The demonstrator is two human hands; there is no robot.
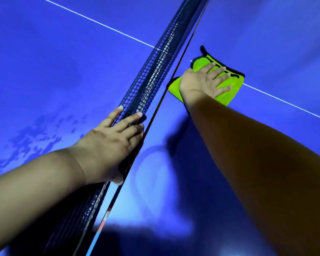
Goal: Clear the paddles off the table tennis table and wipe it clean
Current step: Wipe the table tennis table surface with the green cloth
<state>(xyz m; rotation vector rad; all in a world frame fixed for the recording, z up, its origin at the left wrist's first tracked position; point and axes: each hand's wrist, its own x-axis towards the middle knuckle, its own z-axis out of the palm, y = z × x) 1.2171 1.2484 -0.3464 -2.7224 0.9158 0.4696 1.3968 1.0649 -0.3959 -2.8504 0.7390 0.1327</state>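
Cloth [233,89] — lime green, edged in black, a little rumpled — lies on the blue desk [44,61] just right of the net [155,71], over the white centre line [100,24]. On my feed the right hand [201,84] presses flat on it with fingers spread and straight, while the left hand [111,143] rests well apart on the net's top edge, fingers laid straight across the mesh and gripping nothing I can see. I count one cloth, one net, two hands — and a patch of dark blotches [35,137] on the desk left of the net.
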